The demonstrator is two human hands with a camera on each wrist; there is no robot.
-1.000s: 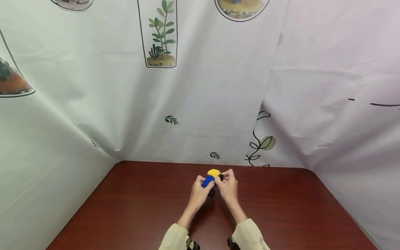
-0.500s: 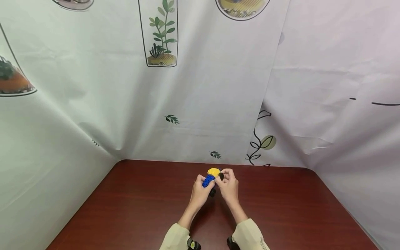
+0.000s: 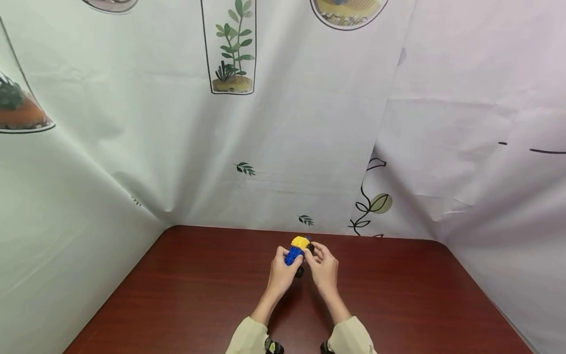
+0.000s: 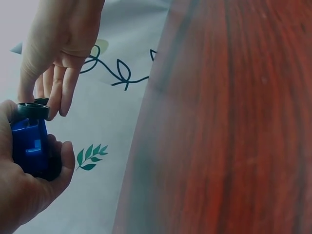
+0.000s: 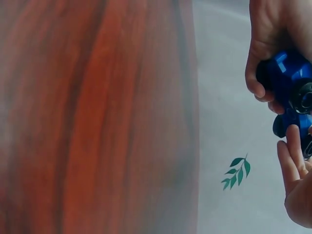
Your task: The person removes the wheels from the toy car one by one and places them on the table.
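A toy car point(image 3: 294, 255) with a blue body, a yellow top piece and black wheels is held above the table. My left hand point(image 3: 281, 275) grips its blue rear part, thumb on top. At the far right corner of the car, my right hand point(image 3: 325, 270) pinches a black wheel point(image 4: 33, 111) between thumb and fingers. From the left wrist, the blue underside point(image 4: 30, 151) shows between both hands. The right wrist view has the left hand point(image 5: 270, 44) above and the right hand point(image 5: 297, 195) below the car, which the frame edge partly cuts off.
A dark red-brown wooden table point(image 3: 177, 295) lies under the hands. White cloth point(image 3: 283, 137) with plant drawings hangs behind it and at both sides. Dark straps point(image 3: 274, 347) sit at the wrists by the pale sleeves point(image 3: 248, 337).
The toy car has shifted slightly left and up in the head view. My right fingers have moved a little around the wheel, while the left hand keeps its grip.
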